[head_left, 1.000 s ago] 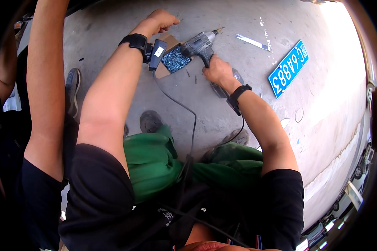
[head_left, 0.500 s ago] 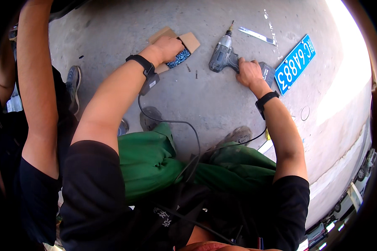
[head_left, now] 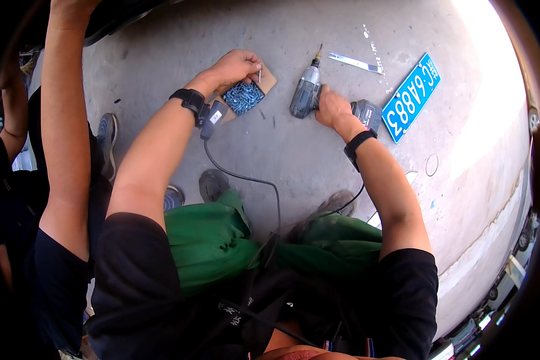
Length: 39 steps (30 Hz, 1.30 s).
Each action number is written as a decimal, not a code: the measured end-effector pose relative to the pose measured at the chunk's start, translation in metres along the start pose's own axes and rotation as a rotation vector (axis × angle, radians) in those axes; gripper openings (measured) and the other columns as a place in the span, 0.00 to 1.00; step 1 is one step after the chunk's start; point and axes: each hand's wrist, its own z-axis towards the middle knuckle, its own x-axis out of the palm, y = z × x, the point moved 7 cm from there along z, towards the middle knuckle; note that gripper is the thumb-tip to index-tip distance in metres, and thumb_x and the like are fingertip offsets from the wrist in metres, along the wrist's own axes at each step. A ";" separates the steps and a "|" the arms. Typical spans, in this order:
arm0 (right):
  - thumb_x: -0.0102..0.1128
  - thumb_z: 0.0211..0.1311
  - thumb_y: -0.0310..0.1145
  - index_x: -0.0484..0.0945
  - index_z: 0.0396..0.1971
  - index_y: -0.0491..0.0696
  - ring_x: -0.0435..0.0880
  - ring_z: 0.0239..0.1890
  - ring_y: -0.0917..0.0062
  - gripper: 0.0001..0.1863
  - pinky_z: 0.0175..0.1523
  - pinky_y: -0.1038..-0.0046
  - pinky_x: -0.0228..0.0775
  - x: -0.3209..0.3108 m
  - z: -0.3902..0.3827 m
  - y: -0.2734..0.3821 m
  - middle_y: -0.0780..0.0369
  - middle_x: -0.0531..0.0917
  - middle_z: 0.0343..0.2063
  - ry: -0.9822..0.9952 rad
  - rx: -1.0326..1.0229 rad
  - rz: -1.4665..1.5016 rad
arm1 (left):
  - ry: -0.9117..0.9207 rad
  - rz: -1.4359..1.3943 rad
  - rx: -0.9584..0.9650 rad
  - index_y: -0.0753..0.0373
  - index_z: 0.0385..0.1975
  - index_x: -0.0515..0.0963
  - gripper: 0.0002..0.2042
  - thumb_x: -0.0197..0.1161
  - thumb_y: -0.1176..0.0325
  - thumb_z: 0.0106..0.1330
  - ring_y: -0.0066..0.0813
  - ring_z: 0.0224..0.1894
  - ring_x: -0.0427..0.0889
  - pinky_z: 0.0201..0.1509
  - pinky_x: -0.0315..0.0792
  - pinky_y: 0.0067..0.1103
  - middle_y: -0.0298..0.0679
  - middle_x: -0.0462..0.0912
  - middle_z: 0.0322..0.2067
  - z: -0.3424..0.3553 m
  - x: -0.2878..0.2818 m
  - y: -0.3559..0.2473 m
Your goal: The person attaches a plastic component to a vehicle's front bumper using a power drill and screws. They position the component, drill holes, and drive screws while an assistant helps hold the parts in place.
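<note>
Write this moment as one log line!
Left hand: pinching a thin screw by the open box | Right hand: gripping the power drill | Floor: blue plate, metal strip

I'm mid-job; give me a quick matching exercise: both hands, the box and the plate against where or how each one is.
1. Left hand
2. Right hand
3. Box
4. Plate

A. On the grip of the drill
B. Blue, lying on the floor
C. Pinching one screw
D. Open, holding many screws

Pairs: 1-C, 2-A, 3-D, 4-B
</note>
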 end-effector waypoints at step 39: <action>0.58 0.70 0.37 0.82 0.41 0.46 0.82 0.32 0.82 0.11 0.38 0.79 0.76 -0.166 0.006 0.025 0.64 0.85 0.33 -0.002 -0.287 1.305 | -0.076 -0.486 0.380 0.60 0.37 0.79 0.04 0.59 0.68 0.72 0.22 0.33 0.84 0.38 0.78 0.18 0.37 0.85 0.33 0.010 0.014 -0.143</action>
